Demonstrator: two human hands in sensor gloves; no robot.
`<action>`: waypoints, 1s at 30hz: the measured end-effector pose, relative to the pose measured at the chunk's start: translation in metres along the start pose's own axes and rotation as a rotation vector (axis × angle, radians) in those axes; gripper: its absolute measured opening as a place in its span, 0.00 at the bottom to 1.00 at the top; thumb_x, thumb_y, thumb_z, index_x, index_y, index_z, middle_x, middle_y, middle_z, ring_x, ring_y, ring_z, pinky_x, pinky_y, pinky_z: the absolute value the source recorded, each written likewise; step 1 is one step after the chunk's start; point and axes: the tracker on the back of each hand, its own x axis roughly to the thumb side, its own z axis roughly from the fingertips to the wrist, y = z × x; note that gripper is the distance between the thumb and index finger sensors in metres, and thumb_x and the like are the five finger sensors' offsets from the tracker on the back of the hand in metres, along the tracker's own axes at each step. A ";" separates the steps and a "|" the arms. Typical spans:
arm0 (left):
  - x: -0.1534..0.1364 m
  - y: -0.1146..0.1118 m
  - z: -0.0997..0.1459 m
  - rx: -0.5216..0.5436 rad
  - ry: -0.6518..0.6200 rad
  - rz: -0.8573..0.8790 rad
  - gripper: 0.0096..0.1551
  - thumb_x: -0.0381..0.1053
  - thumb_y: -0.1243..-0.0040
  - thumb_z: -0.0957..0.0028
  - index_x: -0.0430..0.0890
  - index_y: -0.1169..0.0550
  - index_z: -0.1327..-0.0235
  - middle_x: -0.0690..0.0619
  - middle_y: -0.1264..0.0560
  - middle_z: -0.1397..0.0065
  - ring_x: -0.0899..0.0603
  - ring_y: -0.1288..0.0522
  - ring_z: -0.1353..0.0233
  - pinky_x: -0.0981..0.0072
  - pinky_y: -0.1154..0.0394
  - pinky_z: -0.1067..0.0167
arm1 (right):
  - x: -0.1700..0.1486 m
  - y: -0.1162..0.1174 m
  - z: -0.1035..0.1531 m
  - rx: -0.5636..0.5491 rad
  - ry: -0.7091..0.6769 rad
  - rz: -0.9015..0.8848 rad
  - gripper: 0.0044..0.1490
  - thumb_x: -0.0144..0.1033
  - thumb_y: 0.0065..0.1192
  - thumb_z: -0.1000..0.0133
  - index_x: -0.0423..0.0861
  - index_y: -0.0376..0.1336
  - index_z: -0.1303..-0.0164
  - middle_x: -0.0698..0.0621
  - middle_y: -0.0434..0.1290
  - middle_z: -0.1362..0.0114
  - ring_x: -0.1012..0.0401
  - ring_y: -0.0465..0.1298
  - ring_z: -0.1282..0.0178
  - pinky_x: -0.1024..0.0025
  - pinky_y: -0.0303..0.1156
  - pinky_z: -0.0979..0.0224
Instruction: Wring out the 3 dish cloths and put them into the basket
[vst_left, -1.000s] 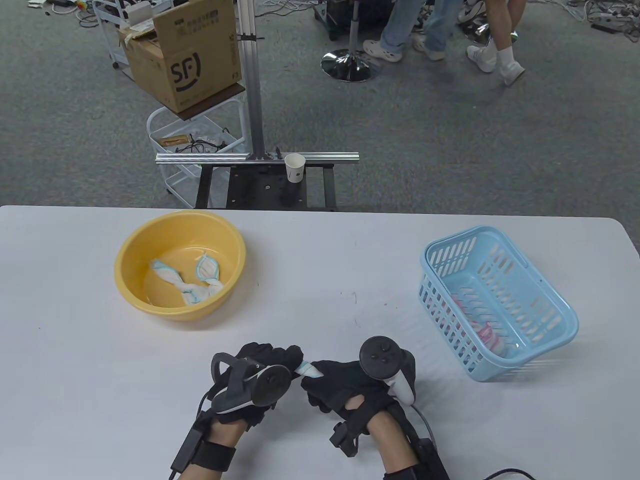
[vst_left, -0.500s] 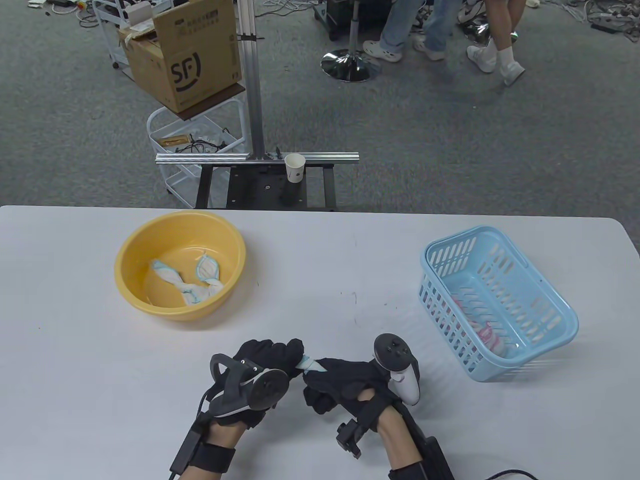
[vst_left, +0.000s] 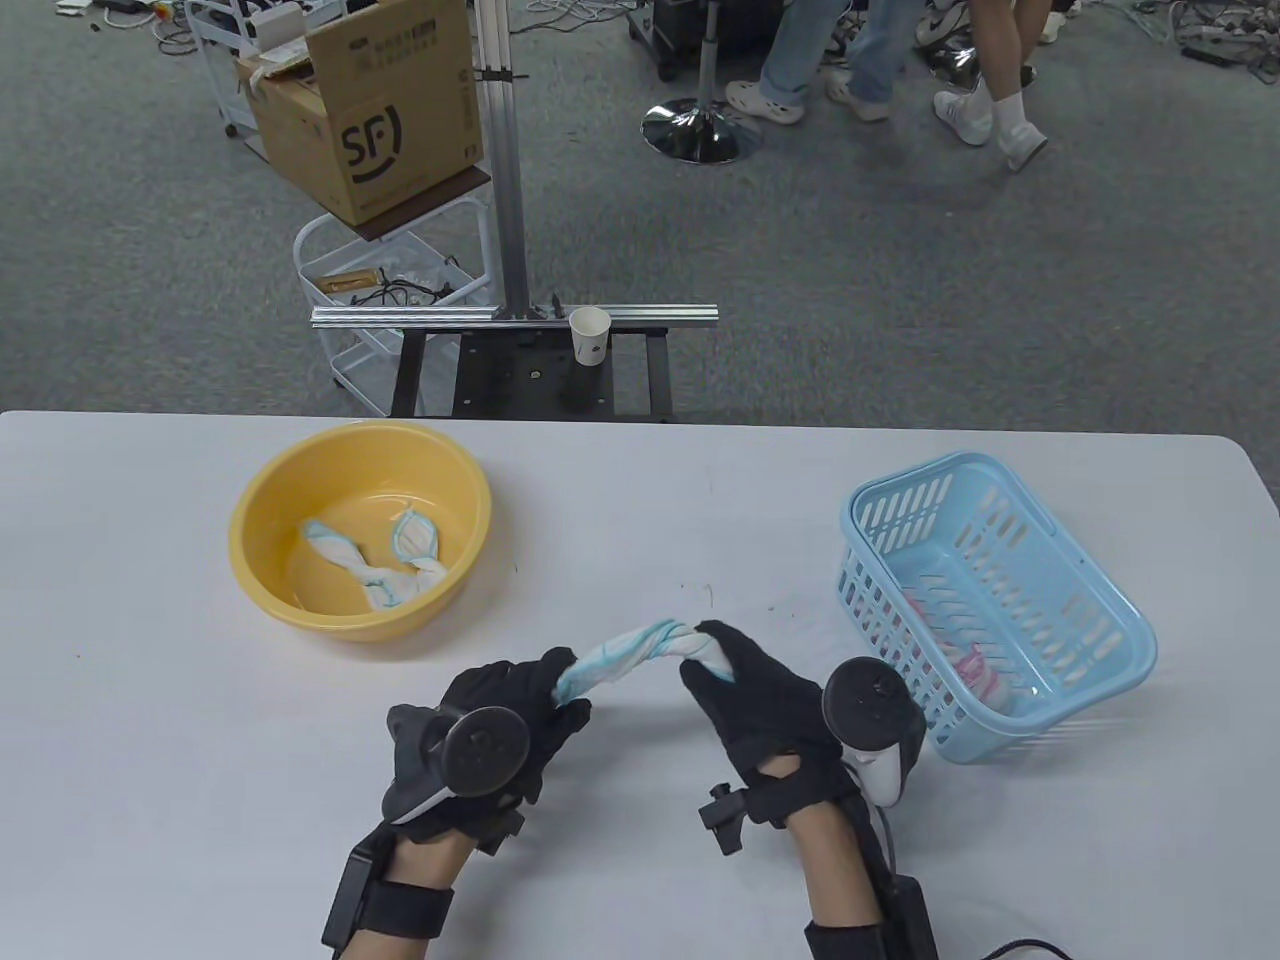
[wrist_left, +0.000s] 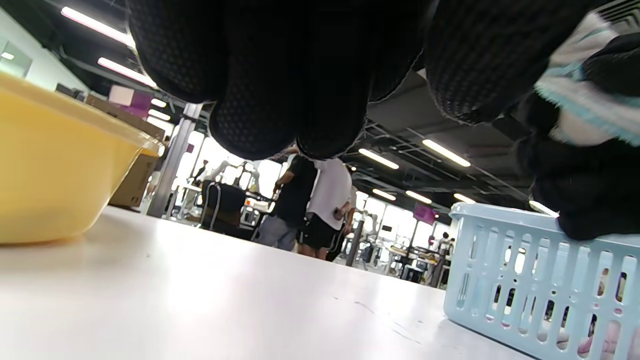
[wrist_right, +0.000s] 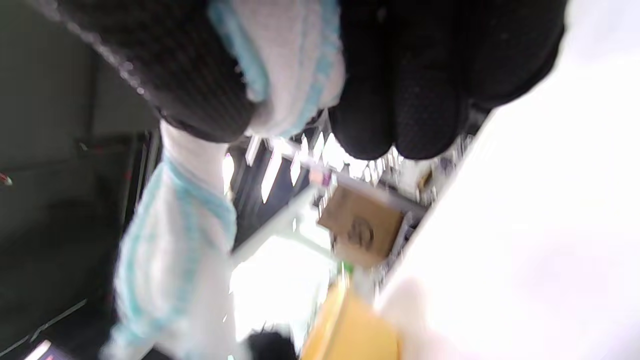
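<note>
Cloth (vst_left: 630, 650), twisted into a rope, is hanging between both hands, near the basket (vst_left: 1090, 690). Left hand (vst_left: 500, 715) is gripping one end with curled fingers, right hand (vst_left: 765, 700) is pinching the other. Second cloth (vst_left: 375, 560) is lying in the yellow bowl (vst_left: 260, 510), third (vst_left: 975, 675) inside the basket.

Yellow basin (vst_left: 262, 500); pale blue slotted basket (vst_left: 1100, 600); white cloth (vst_left: 630, 652), aqua stripes; black gloves (vst_left: 770, 700); white table (vst_left: 640, 480); grey carpet (vst_left: 900, 260).
</note>
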 end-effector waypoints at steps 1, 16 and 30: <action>-0.002 -0.001 0.000 -0.004 0.007 0.010 0.38 0.64 0.30 0.55 0.51 0.26 0.33 0.58 0.17 0.42 0.43 0.15 0.46 0.46 0.24 0.38 | 0.007 -0.012 -0.001 -0.064 -0.022 0.046 0.37 0.52 0.72 0.44 0.42 0.66 0.31 0.38 0.76 0.33 0.40 0.77 0.36 0.36 0.68 0.33; -0.005 -0.008 0.000 -0.050 0.038 0.076 0.37 0.64 0.31 0.55 0.51 0.25 0.33 0.58 0.17 0.41 0.43 0.15 0.45 0.45 0.24 0.38 | -0.010 -0.148 -0.001 -0.605 0.444 0.452 0.41 0.56 0.66 0.42 0.49 0.57 0.22 0.38 0.47 0.15 0.37 0.43 0.16 0.28 0.35 0.23; -0.007 -0.011 0.000 -0.085 0.066 0.100 0.37 0.65 0.32 0.54 0.50 0.25 0.33 0.58 0.17 0.41 0.43 0.15 0.45 0.45 0.24 0.38 | -0.030 -0.154 0.007 -0.509 0.560 0.539 0.51 0.60 0.66 0.43 0.45 0.49 0.19 0.37 0.44 0.15 0.37 0.43 0.16 0.27 0.35 0.23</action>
